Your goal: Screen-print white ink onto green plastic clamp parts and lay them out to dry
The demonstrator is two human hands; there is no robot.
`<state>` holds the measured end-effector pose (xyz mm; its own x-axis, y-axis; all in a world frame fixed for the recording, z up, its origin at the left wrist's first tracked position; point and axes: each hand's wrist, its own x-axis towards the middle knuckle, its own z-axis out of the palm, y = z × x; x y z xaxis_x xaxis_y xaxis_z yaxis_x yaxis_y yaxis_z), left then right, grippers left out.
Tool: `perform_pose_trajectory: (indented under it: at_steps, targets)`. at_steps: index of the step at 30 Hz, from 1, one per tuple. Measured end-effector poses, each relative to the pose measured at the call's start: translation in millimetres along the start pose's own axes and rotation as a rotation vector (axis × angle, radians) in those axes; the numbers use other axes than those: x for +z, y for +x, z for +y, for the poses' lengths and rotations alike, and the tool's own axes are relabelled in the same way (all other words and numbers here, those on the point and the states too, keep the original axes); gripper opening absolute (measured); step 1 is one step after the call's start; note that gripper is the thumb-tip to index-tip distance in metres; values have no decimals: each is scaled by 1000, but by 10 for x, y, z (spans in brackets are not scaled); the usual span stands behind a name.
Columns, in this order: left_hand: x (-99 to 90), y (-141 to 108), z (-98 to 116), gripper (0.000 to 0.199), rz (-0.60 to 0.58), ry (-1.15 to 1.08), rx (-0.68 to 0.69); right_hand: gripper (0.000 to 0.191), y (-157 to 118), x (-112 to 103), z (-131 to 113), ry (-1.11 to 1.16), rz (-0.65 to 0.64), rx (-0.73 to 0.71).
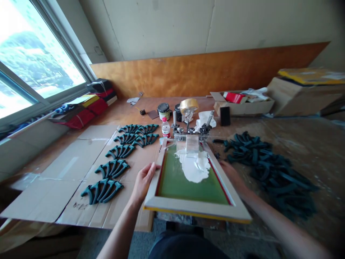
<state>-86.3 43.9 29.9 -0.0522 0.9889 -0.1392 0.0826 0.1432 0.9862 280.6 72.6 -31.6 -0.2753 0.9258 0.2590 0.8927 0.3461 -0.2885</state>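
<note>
Holding the frame (196, 209), your left hand (144, 178) is half curled on its left side; your right hand (231, 173) hides its grip, so I can't tell. By the table (293, 138) edge, the frame seems stiff, its sheet (172, 189) tearable: hold the sides.

The near frame (194, 207) looks matt around a smooth screen (172, 189); the far board (161, 81) is glossy wood, the left sheet (48, 196) matt cardboard, the bottle (165, 129) clear plastic.
</note>
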Motion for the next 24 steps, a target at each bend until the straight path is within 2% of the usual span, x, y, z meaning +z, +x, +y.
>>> perform_pose_trajectory:
  at_steps: [2,5,6,8,10,12,16,19,21,24]
  targets:
    - [11,-60,-376,57,-60,88,-52,34,215,-144,-5,10,91,19]
    - [60,-37,-797,64,-48,254,-54,51,599,-231,-294,-21,151,-100]
    - [72,-13,-889,64,-35,315,-51,55,704,-221,-427,-51,112,-147]
    - [84,34,-1006,60,-35,416,-43,43,822,-156,-666,-113,-44,-190]
    - [81,65,-1058,58,-52,478,-42,19,795,-60,-811,-150,-191,-182]
    - [73,77,-1073,58,-68,511,-56,7,638,24,-850,-168,-240,-201]
    - [68,75,-1081,58,-71,526,-85,19,249,17,-762,-135,-245,-458]
    - [70,76,-1099,57,-71,516,-83,19,200,-115,-705,-72,-336,-597]
    - [71,78,-1107,57,-69,504,-87,17,271,-171,-708,-27,-377,-579]
    - [76,72,-1091,58,-59,461,-89,17,299,-115,-752,-19,-234,-486]
